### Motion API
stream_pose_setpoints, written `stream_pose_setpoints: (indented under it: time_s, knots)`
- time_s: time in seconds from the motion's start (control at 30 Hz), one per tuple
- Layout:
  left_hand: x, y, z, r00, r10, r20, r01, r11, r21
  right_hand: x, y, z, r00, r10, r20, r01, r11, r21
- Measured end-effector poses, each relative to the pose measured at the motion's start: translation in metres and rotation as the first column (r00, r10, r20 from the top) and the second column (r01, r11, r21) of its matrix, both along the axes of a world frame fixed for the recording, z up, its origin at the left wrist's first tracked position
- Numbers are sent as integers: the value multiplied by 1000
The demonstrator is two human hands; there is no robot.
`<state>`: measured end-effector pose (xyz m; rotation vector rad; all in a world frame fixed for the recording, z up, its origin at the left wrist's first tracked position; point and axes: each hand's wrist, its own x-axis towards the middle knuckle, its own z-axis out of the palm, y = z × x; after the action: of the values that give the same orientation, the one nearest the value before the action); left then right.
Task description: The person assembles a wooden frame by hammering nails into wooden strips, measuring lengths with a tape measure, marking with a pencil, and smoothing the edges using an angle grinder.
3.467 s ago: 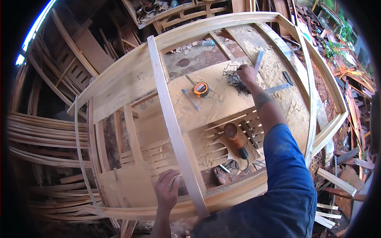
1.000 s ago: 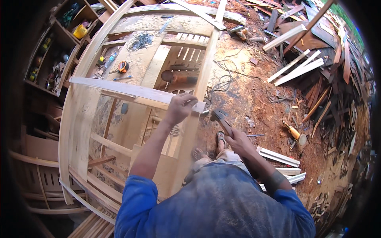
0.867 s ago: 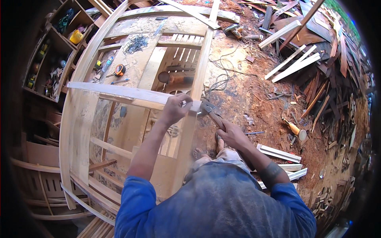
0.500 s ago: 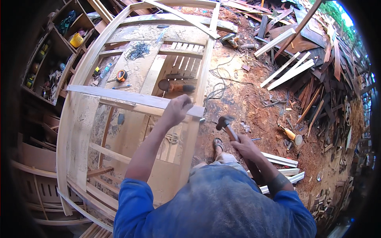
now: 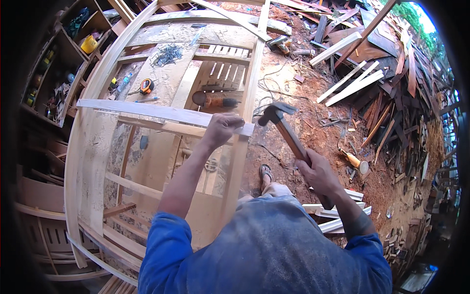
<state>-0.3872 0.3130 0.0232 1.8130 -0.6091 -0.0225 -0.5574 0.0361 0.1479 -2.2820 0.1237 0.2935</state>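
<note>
A large pale-wood frame with curved rails (image 5: 251,90) fills the scene from seven round to twelve o'clock. Across it lies a long, flat, whitish wooden slat (image 5: 156,112); a claw hammer with a dark metal head and brown handle (image 5: 289,134) is raised beyond its three-o'clock end. The right hand (image 5: 319,172) wraps the handle, fingers closed; the left hand (image 5: 224,130) curls over the slat near that end, how tightly, or whether pinching anything, I cannot tell. A glancing swing could strike those fingers; a loose hold could let the slat skew. Its long axis runs nine to just past three; the hammer's handle points its head toward eleven.
</note>
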Motion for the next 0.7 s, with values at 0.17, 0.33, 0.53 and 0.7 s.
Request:
stream_pose_setpoints:
  time_s: [0.17, 0.33, 0.53, 0.7]
  knots:
    - [-5, 10, -10, 998, 57, 41, -57, 998, 6, 24, 39, 86, 980, 69, 186, -70, 998, 0]
    - [-6, 6, -10, 996, 75, 43, -74, 997, -15, 27, 49, 57, 967, 120, 223, -118, 993, -21]
    - [-2, 7, -10, 998, 51, 47, -54, 997, 62, 38, 44, 63, 989, 144, -31, -148, 956, -254]
    - [-2, 11, -17, 994, 54, 93, -59, 997, 54, 29, 56, 85, 939, 65, 338, -45, 997, -65]
